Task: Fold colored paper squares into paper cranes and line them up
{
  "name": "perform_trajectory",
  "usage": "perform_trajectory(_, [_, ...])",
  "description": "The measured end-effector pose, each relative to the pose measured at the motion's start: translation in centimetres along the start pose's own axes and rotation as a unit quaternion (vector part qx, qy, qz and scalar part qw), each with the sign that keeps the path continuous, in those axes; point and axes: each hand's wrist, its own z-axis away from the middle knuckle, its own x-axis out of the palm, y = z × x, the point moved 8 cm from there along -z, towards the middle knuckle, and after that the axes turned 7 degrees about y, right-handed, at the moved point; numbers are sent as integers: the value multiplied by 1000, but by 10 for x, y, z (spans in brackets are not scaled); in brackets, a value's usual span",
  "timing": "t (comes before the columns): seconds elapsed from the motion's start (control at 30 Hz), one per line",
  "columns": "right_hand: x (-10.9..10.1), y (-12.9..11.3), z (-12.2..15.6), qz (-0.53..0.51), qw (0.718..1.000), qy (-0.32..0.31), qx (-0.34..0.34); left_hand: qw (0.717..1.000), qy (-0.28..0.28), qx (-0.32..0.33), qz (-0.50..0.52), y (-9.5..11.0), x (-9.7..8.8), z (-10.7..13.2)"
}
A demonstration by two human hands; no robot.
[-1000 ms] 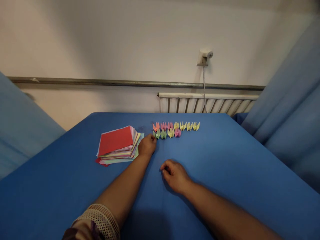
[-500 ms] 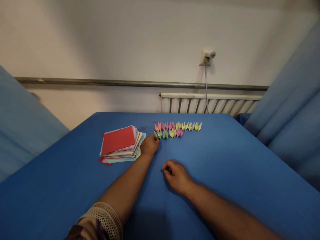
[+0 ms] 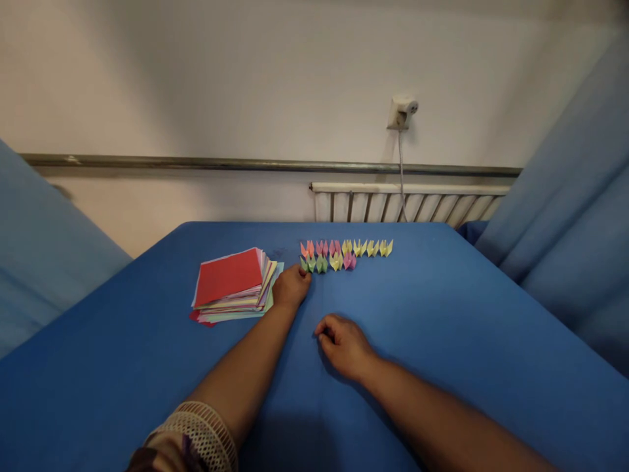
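Observation:
Two rows of small folded paper cranes stand near the far side of the blue-covered table [image 3: 417, 314]. The back row has an orange crane [image 3: 307, 248], pink ones and several yellow ones [image 3: 386, 248]. In front are green, yellow [image 3: 336, 262] and pink [image 3: 349, 261] cranes. My left hand [image 3: 292, 286] is closed at the leftmost green paper crane [image 3: 308, 263], fingers pinched at its near side, their tips partly hidden. Nearer to me, my right hand [image 3: 344, 344] rests on the cloth, loosely curled with a gap between thumb and forefinger, holding nothing.
Left of my left hand lies a stack of coloured paper [image 3: 228, 278] with a red sheet on top. Behind the table are a wall with a metal pipe [image 3: 221, 162], a radiator [image 3: 373, 204] and a plugged socket [image 3: 400, 113]. Blue curtains [image 3: 580, 196] hang at both sides.
The whole view has shifted slightly, so everything sits a little further left. Both hands keep almost the same places and poses, the left still at the green crane.

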Motion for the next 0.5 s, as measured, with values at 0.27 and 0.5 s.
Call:
perform_trajectory(0.27, [1,2,-1,-18,1000,3,-3,999,-10,23,23,7,-13,22])
perform_trajectory(0.5, [2,4,2,-19,1000,-9,2,991,82,107,-16,-28,-94,49])
